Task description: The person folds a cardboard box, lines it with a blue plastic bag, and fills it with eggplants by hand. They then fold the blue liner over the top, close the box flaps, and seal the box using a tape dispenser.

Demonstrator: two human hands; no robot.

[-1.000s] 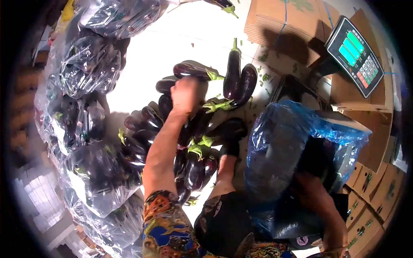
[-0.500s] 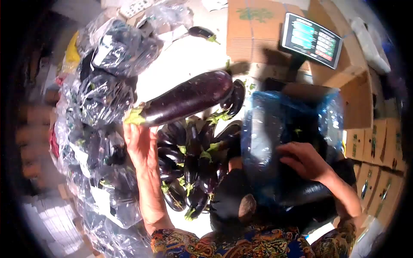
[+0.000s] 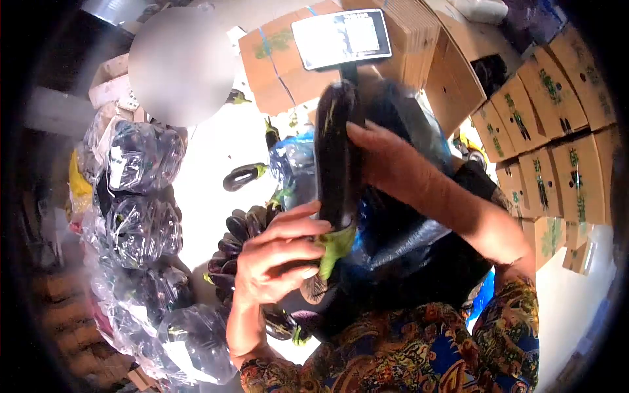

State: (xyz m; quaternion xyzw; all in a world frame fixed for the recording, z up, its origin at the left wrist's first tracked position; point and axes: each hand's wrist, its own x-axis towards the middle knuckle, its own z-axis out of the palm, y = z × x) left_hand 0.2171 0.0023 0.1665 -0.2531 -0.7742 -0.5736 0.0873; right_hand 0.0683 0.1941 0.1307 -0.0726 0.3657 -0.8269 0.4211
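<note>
A large dark eggplant (image 3: 334,150) is held nearly upright in front of me, its green stem end low and its round end high. My left hand (image 3: 278,255) is closed around the stem end. Against the upper right side lies my right hand (image 3: 386,154), gripping it, with some fingers hidden behind the eggplant. Beneath and behind it is a crate or box lined with blue plastic (image 3: 295,164), its inside mostly hidden by my right arm. To the left, smaller eggplants (image 3: 246,226) lie in a pile, partly covered by my left hand.
Bagged eggplants in clear plastic (image 3: 144,229) are stacked along the left. A lit scale display (image 3: 341,39) stands at the back before flattened cardboard (image 3: 275,72). Cartons (image 3: 550,177) are piled on the right. A single eggplant (image 3: 242,177) lies on the white surface.
The large eggplant has moved right, from over the pile to before the lined box, and turned upright. My right hand has come up from the box onto it. The view has shifted.
</note>
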